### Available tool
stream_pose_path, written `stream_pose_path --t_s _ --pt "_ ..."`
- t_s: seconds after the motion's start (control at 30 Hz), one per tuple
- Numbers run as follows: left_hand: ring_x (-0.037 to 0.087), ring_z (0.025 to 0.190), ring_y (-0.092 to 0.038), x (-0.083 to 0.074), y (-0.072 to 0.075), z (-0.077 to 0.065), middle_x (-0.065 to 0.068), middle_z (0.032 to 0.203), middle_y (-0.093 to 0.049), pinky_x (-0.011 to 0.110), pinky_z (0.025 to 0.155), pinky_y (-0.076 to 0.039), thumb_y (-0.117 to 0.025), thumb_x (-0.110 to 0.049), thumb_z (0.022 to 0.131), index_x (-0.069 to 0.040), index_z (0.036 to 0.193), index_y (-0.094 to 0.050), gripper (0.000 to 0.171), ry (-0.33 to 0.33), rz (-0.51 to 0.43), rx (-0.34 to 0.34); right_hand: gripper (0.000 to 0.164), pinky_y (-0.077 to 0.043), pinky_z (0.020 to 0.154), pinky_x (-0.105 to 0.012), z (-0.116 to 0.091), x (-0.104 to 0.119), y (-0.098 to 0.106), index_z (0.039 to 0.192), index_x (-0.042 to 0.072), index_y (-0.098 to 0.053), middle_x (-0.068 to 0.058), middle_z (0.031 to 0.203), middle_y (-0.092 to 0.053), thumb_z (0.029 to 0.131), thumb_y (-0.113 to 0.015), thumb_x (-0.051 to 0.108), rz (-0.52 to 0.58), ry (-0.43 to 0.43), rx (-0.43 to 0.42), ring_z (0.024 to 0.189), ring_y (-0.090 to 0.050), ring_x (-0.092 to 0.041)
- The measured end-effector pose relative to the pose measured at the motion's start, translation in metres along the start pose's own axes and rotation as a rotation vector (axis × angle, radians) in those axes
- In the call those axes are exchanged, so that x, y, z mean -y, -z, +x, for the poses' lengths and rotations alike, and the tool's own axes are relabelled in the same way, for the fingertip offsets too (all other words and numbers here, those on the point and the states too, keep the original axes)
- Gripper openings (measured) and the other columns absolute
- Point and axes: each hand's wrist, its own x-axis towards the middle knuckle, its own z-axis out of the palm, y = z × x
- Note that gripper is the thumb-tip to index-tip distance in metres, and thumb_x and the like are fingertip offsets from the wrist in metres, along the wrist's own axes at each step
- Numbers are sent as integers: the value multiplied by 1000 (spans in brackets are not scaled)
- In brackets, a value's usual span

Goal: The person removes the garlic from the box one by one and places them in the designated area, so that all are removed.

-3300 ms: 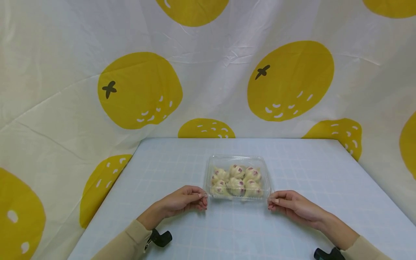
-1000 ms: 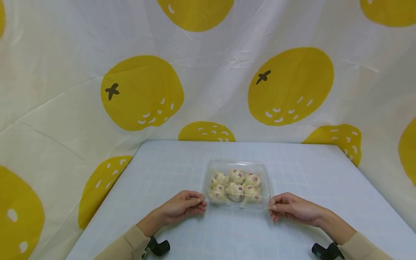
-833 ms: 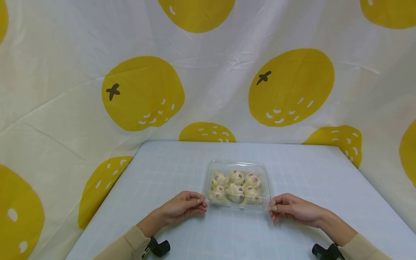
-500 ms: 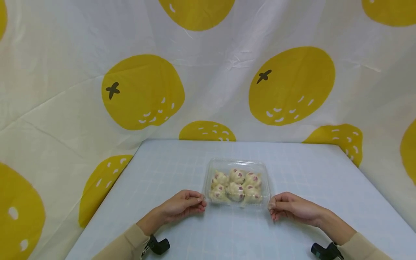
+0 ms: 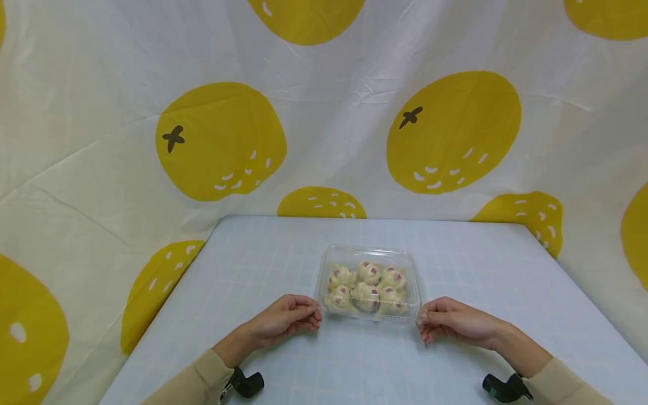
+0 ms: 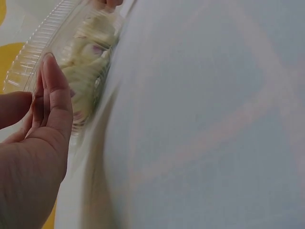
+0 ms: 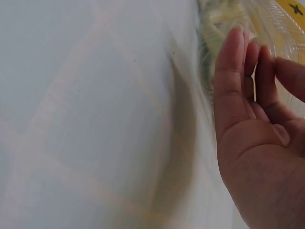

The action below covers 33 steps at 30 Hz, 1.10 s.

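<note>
A clear plastic clamshell box [image 5: 372, 254] lies on the table, its lid down. Through it show several round pale dough-like pieces [image 5: 368, 273] with purple patches, set in two rows. At the box's near left corner, my left hand [image 5: 283, 320] pinches the rim between thumb and fingertips. My right hand [image 5: 455, 322] does the same at the near right corner. Seen from the left wrist, the thumb and fingers [image 6: 58, 95] meet at the ribbed plastic edge. In the right wrist view, the thumb and index finger [image 7: 267, 76] come together at the rim, other fingers extended.
The table [image 5: 273, 247] wears a pale blue checked cloth. Behind and to the left hangs a white curtain [image 5: 334, 124] printed with large yellow fruits. Each wrist carries a black camera, the left camera [image 5: 248, 384] and right camera [image 5: 501, 388].
Compared with 3.3 seconds ago, the box and both hands sit slightly lower in the head view. Over the last second they stay nearly still, with a small shift of the whole view.
</note>
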Motion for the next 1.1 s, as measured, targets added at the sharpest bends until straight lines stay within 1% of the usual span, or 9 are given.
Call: stream_pose_path --t_s 0.13,0.33,0.47,0.6,0.73,0.87,0.97,1.1 --pt "16 98 -67 1 -3 1 9 107 -66 28 90 -58 -49 -9 109 23 125 -48 36 -6 12 -39 29 -59 89 -30 1 0 -3 112 -8 -65 -9 105 -69 110 -41 7 16 -1 -8 96 -68 -17" --pt "16 96 -68 0 -9 3 8 105 -66 28 90 -59 -48 -7 108 22 125 -49 33 3 5 -56 32 -59 87 -31 3 -2 -4 108 -3 -64 -7 103 -66 113 -39 16 37 -5 -38 95 -68 -17" --pt "16 96 -69 -2 -10 1 8 105 -68 29 89 -59 -50 -6 108 22 126 -49 34 15 23 -77 32 -60 87 -31 3 -1 -3 108 -4 -63 -8 103 -65 113 -39 17 20 -11 -49 95 -68 -17" --pt "17 92 -71 -5 -10 0 10 102 -71 31 87 -60 -55 -8 106 22 124 -54 35 32 95 -99 33 -60 85 -33 2 1 -4 107 -7 -62 -9 101 -65 112 -40 17 -62 -8 -102 94 -68 -19" --pt "18 89 -70 -9 -10 0 12 101 -72 31 83 -61 -60 -13 105 19 120 -59 36 47 158 -106 36 -60 83 -34 2 5 -6 106 -11 -61 -9 98 -65 112 -42 19 -139 -13 -158 92 -68 -21" --pt "17 88 -69 -10 -10 0 11 100 -71 30 80 -60 -60 -15 105 17 119 -60 35 49 176 -116 38 -60 82 -34 3 7 -5 106 -13 -60 -10 97 -65 112 -43 20 -158 -29 -165 91 -68 -21" --pt "18 88 -69 -8 -8 0 11 100 -70 29 79 -60 -59 -14 105 17 120 -59 35 37 183 -115 40 -61 82 -35 2 7 -5 107 -16 -60 -11 97 -65 112 -44 21 -189 -36 -179 91 -68 -21" --pt "18 89 -69 -7 -6 -1 14 102 -70 30 81 -60 -59 -12 105 18 122 -57 35 22 196 -112 42 -61 82 -37 -1 8 -4 111 -18 -58 -15 99 -66 111 -46 22 -277 -49 -221 91 -67 -23"
